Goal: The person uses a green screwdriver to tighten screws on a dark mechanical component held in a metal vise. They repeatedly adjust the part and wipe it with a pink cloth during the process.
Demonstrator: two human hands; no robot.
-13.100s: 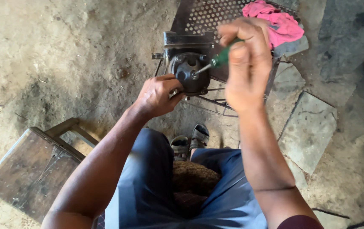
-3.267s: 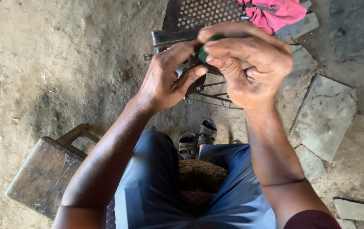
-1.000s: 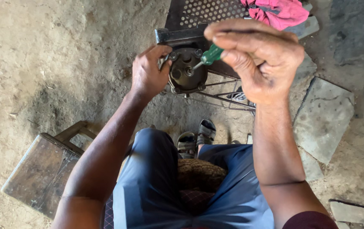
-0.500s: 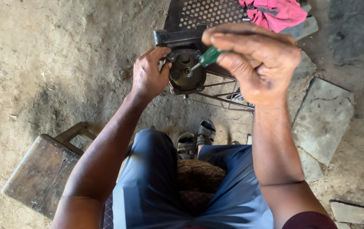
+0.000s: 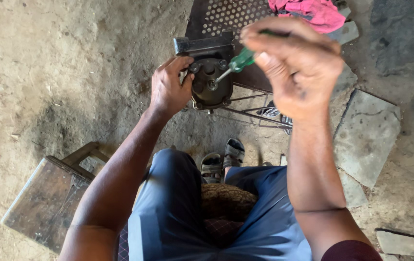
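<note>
A dark round metal motor housing (image 5: 210, 86) with bolts around its rim stands on a thin metal frame (image 5: 250, 112) above the dirt floor. My left hand (image 5: 169, 87) grips the housing's left side. My right hand (image 5: 296, 63) is closed on a green-handled screwdriver (image 5: 239, 61), raised above the housing. The screwdriver's tip rests at the centre of the housing's face. My knees in blue trousers are just below.
A perforated dark metal sheet (image 5: 226, 17) lies behind the housing, with a pink cloth (image 5: 313, 12) on it. A low wooden stool (image 5: 52, 198) stands at the left. Flat stone slabs (image 5: 366, 135) lie at the right. Sandalled feet (image 5: 224, 159) rest below the frame.
My left hand has shifted slightly along the housing's left side while staying on it. My right hand stays raised with the screwdriver tip at the housing's centre.
</note>
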